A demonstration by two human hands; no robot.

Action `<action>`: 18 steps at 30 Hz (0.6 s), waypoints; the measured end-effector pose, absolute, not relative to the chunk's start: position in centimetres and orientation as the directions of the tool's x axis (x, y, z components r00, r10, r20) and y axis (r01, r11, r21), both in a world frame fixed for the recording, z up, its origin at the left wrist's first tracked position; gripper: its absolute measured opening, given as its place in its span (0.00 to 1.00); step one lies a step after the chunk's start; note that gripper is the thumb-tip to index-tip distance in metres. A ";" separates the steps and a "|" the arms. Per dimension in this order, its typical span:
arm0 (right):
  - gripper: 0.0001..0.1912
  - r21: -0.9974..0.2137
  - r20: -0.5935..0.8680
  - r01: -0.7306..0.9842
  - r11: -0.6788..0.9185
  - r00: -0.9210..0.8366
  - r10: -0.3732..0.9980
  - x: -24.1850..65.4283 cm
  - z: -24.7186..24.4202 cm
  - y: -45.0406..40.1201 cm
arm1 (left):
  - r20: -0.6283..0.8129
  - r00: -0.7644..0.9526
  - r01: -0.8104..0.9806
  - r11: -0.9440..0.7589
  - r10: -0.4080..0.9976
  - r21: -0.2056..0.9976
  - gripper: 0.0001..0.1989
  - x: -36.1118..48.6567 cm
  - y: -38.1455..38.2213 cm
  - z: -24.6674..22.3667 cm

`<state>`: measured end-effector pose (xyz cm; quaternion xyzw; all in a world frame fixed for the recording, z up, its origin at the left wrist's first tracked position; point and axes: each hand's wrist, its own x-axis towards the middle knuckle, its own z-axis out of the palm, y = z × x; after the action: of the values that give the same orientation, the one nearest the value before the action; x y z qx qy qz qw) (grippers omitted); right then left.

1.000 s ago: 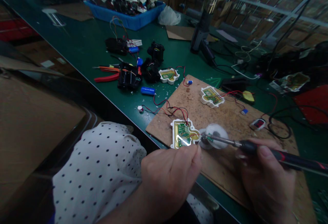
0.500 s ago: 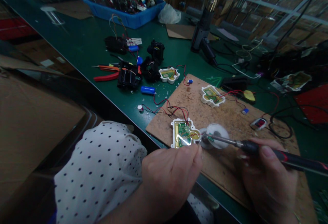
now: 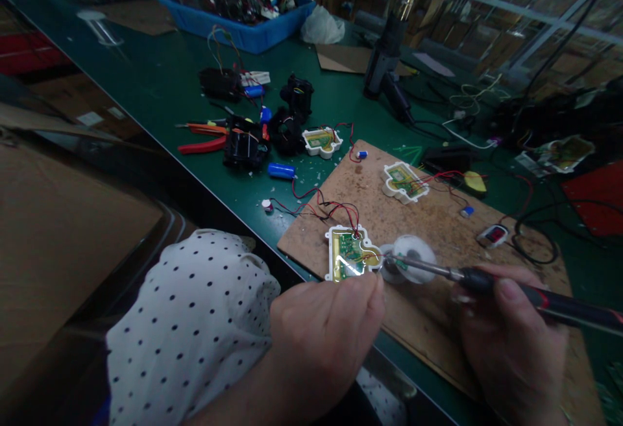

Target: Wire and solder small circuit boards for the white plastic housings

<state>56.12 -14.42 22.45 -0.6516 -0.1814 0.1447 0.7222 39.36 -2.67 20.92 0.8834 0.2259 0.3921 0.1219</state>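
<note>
My right hand (image 3: 511,335) is wrapped round the black and red handle of a soldering iron (image 3: 433,269). The iron's tip points left, by the right end of a white plastic housing (image 3: 332,250) that holds a green circuit board (image 3: 346,244) under a glossy layer. Thin wires run from the board towards the tip. My left hand (image 3: 328,328) is closed in a pinch at the housing's near edge; its fingers hide whatever they grip. Behind the iron's shaft is a white spool (image 3: 413,244). Red and black wires lead from the housing to a blue cylindrical cell (image 3: 281,171).
The housing rests on a brown board (image 3: 370,212). Two similar housings (image 3: 403,182) (image 3: 322,143) lie farther back. Red-handled pliers (image 3: 202,147) and black plastic parts (image 3: 244,147) are at left. A hot-air gun (image 3: 384,56) stands behind, near a blue bin (image 3: 233,33) of parts.
Almost nothing differs. Both hands and the soldering iron hold nearly the same position, and the whole view has shifted very slightly.
</note>
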 end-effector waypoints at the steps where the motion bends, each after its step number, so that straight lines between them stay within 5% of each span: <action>1: 0.10 -0.994 0.072 0.028 0.106 0.892 0.446 56.1 22.5 -14.4 | 0.632 0.593 0.304 -0.866 0.499 0.398 0.02 39.4 -2.7 20.9; 18: 0.13 -0.995 0.034 -0.011 0.099 0.898 0.438 56.3 22.3 -14.7 | 0.585 0.613 0.290 -0.839 0.532 0.459 0.06 39.1 -2.7 21.0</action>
<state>56.34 -14.74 22.32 -0.6528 -0.1635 0.1553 0.7232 39.12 -2.71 20.99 0.8833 0.2327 0.3736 0.1616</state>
